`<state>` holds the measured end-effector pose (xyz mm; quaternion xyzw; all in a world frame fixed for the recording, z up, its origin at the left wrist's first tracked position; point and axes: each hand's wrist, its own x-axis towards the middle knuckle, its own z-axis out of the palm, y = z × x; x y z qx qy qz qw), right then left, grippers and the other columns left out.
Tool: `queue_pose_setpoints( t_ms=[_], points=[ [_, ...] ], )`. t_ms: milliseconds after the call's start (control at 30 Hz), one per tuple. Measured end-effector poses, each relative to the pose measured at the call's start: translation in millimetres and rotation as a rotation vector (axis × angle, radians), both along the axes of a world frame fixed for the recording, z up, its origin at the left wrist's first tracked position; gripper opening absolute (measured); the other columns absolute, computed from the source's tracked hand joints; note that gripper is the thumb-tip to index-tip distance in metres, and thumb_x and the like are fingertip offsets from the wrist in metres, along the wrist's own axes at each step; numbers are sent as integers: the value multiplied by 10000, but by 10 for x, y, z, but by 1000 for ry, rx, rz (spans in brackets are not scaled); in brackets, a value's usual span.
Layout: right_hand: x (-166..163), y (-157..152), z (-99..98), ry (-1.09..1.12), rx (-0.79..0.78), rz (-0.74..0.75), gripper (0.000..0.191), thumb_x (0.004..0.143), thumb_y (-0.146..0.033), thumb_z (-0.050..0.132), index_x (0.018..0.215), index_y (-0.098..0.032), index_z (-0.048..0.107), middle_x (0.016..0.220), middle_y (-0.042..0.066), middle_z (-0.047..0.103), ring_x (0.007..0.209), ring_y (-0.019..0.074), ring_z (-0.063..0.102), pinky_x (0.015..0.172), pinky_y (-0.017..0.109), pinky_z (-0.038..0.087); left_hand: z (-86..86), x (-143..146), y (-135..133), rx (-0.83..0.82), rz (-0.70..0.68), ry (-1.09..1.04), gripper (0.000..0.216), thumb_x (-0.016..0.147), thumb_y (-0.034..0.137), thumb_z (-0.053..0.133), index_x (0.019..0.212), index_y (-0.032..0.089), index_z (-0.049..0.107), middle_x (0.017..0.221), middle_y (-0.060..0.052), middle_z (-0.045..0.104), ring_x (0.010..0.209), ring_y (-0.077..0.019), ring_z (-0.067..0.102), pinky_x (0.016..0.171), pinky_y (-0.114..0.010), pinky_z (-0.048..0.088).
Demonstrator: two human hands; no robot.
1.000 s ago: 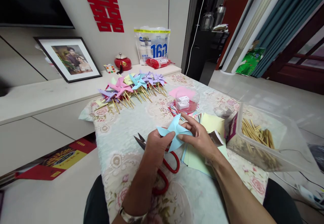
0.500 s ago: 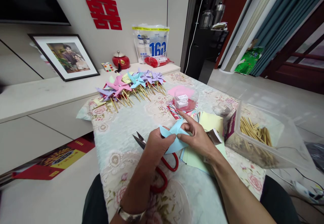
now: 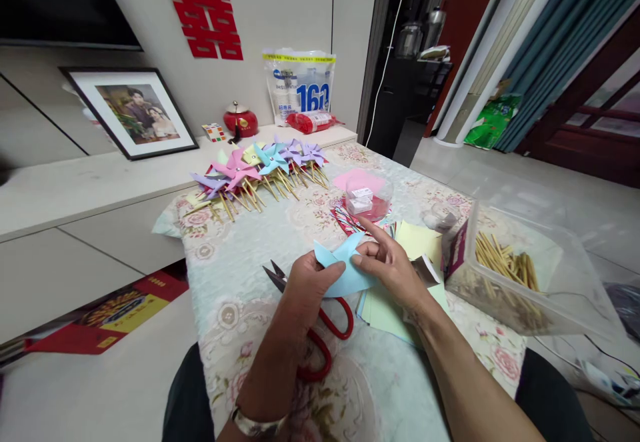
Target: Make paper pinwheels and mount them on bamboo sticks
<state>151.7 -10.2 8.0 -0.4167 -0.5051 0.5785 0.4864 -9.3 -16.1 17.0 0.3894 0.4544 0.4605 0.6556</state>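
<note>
You are sitting in a home living room.
On the wall ahead of you hangs a red paper double-happiness cutout (image 3: 203, 9), beside the dark edge of a television screen (image 3: 60, 2). A framed portrait photo (image 3: 135, 112) leans on the long low cabinet (image 3: 75, 189), with a red lidded jar (image 3: 241, 122) and a bulk pack of tissues (image 3: 299, 89) nearby. Your tabletop (image 3: 250, 255) wears a floral cloth, and to your right teal curtains (image 3: 555, 49) hang by a pale tiled floor (image 3: 525, 182).

left grip (image 3: 309, 290): was bare | left wrist: wore a silvery metal band (image 3: 257, 422) | right grip (image 3: 395, 270): was bare | forearms: were uncovered down to the frame's edge | legs: dark trousers (image 3: 186, 395) showed at both knees
</note>
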Motion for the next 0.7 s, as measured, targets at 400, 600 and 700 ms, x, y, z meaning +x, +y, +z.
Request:
queue_pose_setpoints(
  t_ms=[400,600,700],
  points=[
    [7,12,-67,-86,195,-60,667,745,-202,759,1369,-326,559,1185,49,631,1017,210,606,861,378,493,87,-54,39,-21,50,-118,156,580,181,790,686,139,683,586,20,638,487,-99,461,508,-230,401],
    [100,-25,23,-361,463,12,316,857,-212,703,1133,-365,729,1546,-7,410,1439,286,332,1143,504,329,2,-118,83,-2,72,-219,144,598,200,762,722,165,697,617,11,654,506,-115,492,540,-242,425],
    [126,-28,42,-478,510,66,194,883,-231,684,1021,-339,767,1566,-19,387,1456,290,307,1190,532,233,-114,-141,114,-33,80,-210,206,602,208,770,792,153,711,675,-5,687,563,-135,549,594,-255,462]
  ],
)
